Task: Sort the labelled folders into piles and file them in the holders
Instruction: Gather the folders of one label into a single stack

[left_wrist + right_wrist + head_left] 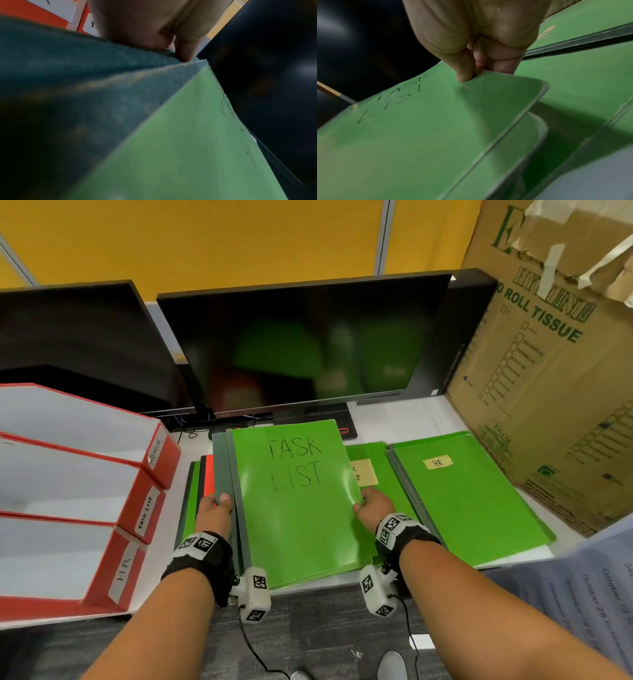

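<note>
A green folder marked TASK LIST (pixel 298 494) (pixel 412 128) is held tilted above the desk between both hands. My left hand (pixel 219 505) (pixel 181 54) grips its grey spine side, thumb on top. My right hand (pixel 368 505) (pixel 471 73) pinches its right edge between thumb and fingers. Under it lies another green folder with a tan label (pixel 364 472), partly hidden. A green folder labelled HR (pixel 462 494) lies flat to the right. Three red holders stand at the left, labelled ADMIN (pixel 156 451), TASK LIST (pixel 145 513) and HR (pixel 123 570).
Two dark monitors (pixel 301 344) stand behind the folders. A tall cardboard box (pixel 555 371) blocks the right side. More green and red folders (pixel 202 474) lie stacked under the left hand. Printed paper (pixel 589 594) lies at the front right.
</note>
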A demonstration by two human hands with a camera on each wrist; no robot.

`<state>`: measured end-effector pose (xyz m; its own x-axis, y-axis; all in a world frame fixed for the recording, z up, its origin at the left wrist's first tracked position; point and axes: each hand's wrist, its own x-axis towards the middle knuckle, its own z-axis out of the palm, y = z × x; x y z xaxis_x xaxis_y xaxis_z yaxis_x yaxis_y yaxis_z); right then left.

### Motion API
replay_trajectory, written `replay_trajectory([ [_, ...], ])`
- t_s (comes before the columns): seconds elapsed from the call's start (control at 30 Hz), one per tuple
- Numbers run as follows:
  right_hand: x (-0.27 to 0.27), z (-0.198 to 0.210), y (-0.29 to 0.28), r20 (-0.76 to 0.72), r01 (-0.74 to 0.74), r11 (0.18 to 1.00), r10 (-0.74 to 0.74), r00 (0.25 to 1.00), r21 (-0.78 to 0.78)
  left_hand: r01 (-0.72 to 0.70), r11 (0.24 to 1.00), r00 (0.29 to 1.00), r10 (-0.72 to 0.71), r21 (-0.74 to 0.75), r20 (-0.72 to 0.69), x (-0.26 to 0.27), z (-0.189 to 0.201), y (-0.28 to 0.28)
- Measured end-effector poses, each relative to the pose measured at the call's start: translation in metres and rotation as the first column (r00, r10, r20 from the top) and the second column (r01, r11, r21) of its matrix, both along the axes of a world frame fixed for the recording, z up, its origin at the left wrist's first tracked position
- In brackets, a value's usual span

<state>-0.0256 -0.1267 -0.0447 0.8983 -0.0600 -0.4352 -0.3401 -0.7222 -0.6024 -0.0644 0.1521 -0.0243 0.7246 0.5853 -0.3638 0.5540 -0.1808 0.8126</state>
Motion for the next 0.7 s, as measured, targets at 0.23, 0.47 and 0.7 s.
replay_trajectory([
  [0.23, 0.003, -0.008, -0.009, -0.007, 0.123, 0.992, -0.123, 0.992, 0.008, -0.043, 0.999, 0.999, 0.043, 0.027, 0.001, -0.002, 0.003, -0.003],
  [0.47, 0.006, -0.007, -0.033, 0.027, 0.276, 0.960, -0.275, 0.961, -0.044, -0.192, 0.979, 0.981, 0.191, 0.071, 0.015, -0.002, 0.005, 0.020],
  [0.7, 0.011, -0.018, -0.054, 0.088, 0.324, 0.924, -0.313, 0.946, -0.204, -0.316, 0.947, 0.948, 0.313, 0.060, 0.054, -0.005, 0.012, 0.038],
])
